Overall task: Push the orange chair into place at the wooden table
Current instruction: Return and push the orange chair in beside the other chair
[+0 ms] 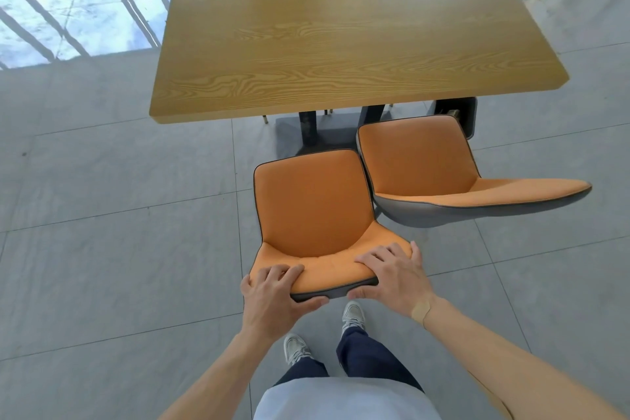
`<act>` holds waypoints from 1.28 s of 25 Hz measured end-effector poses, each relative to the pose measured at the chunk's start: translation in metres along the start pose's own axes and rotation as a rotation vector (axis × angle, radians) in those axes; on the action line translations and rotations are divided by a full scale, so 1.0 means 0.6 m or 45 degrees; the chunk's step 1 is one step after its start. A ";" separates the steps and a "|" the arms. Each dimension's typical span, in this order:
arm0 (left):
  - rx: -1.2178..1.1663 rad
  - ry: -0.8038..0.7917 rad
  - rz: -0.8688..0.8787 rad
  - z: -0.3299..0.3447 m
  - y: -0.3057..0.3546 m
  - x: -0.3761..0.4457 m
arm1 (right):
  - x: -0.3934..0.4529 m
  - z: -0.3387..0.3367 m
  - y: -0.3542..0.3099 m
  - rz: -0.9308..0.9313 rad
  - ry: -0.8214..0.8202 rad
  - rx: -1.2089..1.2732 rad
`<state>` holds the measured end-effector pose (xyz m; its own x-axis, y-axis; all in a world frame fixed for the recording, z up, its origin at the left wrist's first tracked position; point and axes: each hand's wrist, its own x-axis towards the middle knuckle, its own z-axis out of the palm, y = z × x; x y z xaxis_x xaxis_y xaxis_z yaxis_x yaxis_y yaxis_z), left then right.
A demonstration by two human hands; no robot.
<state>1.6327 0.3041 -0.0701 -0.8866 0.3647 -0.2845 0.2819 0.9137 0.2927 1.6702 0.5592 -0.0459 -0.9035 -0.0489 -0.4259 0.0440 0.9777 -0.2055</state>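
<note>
Head view: the left hand (272,297) and right hand (392,280) each clasp the chair (306,208) backrest top, fingers over, thumbs behind. The chair stands short of the table (341,44). Push evenly, steering straight; the neighbouring chair (426,164), angled and just beside, may snag.

Head cam – high, fwd-down, near chair (312,211).

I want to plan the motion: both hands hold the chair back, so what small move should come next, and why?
Probably push the orange chair straight forward. Left hand and right hand grip its backrest top, yet its seat is short of the wooden table edge, while the neighbouring chair sits closer.
</note>
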 end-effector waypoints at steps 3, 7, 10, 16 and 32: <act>0.012 -0.018 0.005 -0.007 -0.002 0.015 | 0.013 -0.006 0.003 -0.009 0.010 -0.003; 0.014 -0.045 0.000 -0.019 -0.008 0.044 | 0.038 -0.018 0.005 -0.019 0.015 -0.004; 0.025 -0.046 0.009 -0.027 -0.013 0.061 | 0.055 -0.024 0.007 -0.027 0.032 0.002; -0.025 0.023 0.046 -0.035 -0.018 0.093 | 0.085 -0.030 0.015 -0.049 0.086 0.004; -0.004 -0.012 0.045 -0.068 -0.047 0.165 | 0.155 -0.054 0.005 -0.043 0.108 -0.026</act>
<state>1.5220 0.3072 -0.0693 -0.8726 0.3981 -0.2829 0.3114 0.8998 0.3057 1.5727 0.5643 -0.0574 -0.9372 -0.0650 -0.3427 0.0051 0.9798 -0.1999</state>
